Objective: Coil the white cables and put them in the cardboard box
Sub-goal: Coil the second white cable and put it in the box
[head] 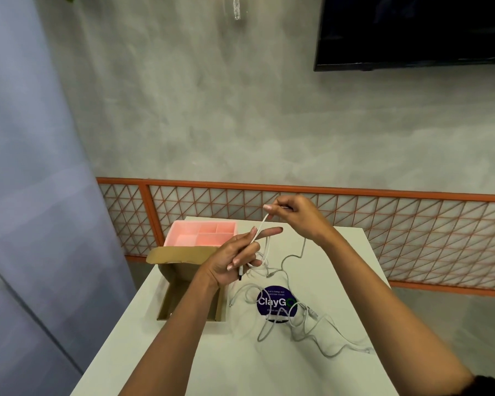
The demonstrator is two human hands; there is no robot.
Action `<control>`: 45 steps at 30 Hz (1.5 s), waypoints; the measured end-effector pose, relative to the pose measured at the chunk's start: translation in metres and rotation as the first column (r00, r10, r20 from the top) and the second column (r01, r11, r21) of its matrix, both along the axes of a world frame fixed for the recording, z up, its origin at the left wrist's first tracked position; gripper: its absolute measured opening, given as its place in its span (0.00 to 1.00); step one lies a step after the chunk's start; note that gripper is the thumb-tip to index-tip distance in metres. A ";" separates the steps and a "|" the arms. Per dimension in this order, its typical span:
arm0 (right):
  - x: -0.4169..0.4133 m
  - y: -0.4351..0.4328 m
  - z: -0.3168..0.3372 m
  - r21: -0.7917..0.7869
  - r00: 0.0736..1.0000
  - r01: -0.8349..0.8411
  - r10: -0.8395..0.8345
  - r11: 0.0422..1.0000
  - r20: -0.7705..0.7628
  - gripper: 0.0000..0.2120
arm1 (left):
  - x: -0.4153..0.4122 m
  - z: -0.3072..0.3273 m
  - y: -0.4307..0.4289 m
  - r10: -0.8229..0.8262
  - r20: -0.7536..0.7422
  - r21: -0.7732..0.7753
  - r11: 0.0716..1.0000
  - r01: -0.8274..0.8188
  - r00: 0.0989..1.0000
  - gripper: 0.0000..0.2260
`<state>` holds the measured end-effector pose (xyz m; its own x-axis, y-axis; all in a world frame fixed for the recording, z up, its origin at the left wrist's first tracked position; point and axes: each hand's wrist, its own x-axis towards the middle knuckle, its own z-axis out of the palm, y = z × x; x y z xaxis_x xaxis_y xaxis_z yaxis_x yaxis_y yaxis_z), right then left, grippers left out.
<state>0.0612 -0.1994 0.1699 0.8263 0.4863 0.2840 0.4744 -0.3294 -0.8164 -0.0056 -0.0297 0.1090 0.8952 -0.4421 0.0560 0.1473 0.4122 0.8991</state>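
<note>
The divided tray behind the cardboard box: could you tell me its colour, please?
The tray is pink; head view.

Table: I see a white table [340, 267], its far end close to the wall.
Tray: a pink tray [183, 238], split into several compartments, sits at the table's far left.
Sticker: a round dark blue sticker [272, 302] reading "ClayGo" lies flat mid-table.
Lattice: an orange-framed lattice panel [412, 224] runs behind the table.
Wall: mottled grey wall [212, 110].
Screen: a dark screen [412, 30] hangs upper right on my feed.
Left edge: a pale blue panel [26, 167].
</note>
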 end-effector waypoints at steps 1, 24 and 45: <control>0.000 0.000 -0.001 0.004 1.000 0.005 -0.005 1.000 0.001 0.08 | 0.000 -0.001 0.001 -0.020 0.008 -0.020 1.000 0.020 1.000 0.18; -0.004 0.001 -0.027 0.083 0.871 -0.227 0.240 0.970 -0.429 0.11 | 0.017 -0.007 0.009 -0.001 -0.107 -0.362 0.932 -0.038 0.994 0.15; 0.005 -0.007 -0.015 0.176 0.969 0.087 -0.042 0.981 -0.245 0.09 | 0.020 -0.005 0.004 0.075 -0.068 -0.343 0.935 -0.094 0.995 0.11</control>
